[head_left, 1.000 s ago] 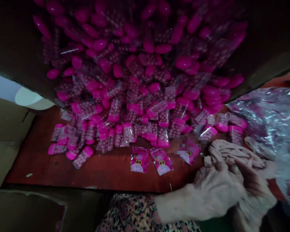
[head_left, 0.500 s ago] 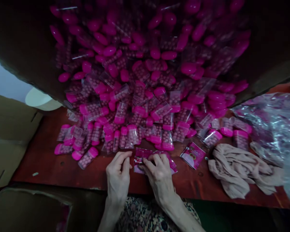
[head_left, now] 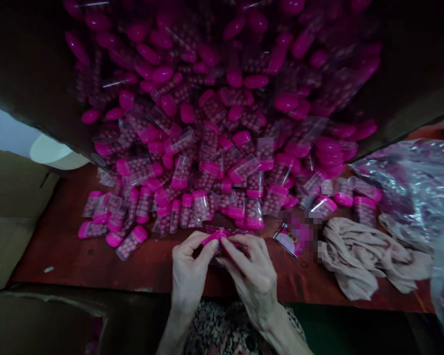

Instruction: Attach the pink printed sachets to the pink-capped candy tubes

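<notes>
My left hand (head_left: pixel 190 268) is closed, thumb and fingers pinching a small pink printed wrapper (head_left: pixel 215 237) just above the table's front part. My right hand (head_left: pixel 258 273) meets it from the other side, its fingertips closed on the wrapper's right end. The fingers cover much of the wrapper. More pink printed wrappers (head_left: pixel 249 232) lie flat behind the fingers, partly hidden. Another printed wrapper (head_left: pixel 290 241) rests on the table to the right. Beyond the hands spreads a heap of clear bottles (head_left: pixel 253 212) with pink caps, filled with small pink balls.
The heap spills out of a large dark box (head_left: pixel 33 44) onto the reddish table (head_left: pixel 107 264). A crumpled beige cloth (head_left: pixel 366 256) and clear plastic bags (head_left: pixel 418 187) lie on the right. At the left are a pale round container (head_left: pixel 57 152) and cardboard boxes (head_left: pixel 15 212).
The left hand has moved right to the wrapper, and both hands now pinch it. Half a second ago only the right hand touched the wrappers on the table. The view shifted slightly.
</notes>
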The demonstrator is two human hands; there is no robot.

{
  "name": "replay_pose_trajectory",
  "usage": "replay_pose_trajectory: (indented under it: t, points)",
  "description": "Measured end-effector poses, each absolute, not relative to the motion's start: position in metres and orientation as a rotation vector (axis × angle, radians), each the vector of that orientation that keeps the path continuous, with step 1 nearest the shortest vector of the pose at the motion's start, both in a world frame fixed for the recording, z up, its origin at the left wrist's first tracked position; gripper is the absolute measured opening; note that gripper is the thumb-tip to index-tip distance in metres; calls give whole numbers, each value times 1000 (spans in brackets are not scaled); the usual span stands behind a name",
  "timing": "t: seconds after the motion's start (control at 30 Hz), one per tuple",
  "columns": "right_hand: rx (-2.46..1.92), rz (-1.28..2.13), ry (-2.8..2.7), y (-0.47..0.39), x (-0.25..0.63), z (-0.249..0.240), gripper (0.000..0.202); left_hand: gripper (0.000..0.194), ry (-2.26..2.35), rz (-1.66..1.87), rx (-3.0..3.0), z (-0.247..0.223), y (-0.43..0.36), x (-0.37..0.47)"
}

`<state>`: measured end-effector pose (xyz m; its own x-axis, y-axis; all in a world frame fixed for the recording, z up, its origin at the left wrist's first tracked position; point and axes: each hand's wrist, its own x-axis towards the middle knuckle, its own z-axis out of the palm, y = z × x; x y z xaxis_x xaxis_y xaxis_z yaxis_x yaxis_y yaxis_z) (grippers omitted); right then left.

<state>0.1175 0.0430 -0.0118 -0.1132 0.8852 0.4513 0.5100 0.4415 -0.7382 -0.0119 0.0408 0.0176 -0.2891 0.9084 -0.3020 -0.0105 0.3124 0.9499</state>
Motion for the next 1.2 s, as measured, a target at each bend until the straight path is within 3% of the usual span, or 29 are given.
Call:
replay_pose_trajectory:
  t: [0.1, 0.23, 0.5, 0.87, 1.2]
  points:
    - [-1326, 892, -1444, 44, 119, -4, 44, 11, 1498, 1280, 601, 16, 43, -5]
    - [-1354, 1209, -1221, 48, 117, 2, 8, 10, 1424, 1376, 402, 19, 49, 6]
    - [-1239, 1014, -1385, 59, 110, 9, 24, 9, 1337, 1531, 288, 28, 64, 14]
    - [-1301, 1187, -1322, 72, 111, 20, 9, 19, 1175, 1577, 160, 28, 76, 9]
    - [-1237, 966, -1589, 80, 116, 21, 18, 13, 1229, 1525, 163, 33, 70, 1]
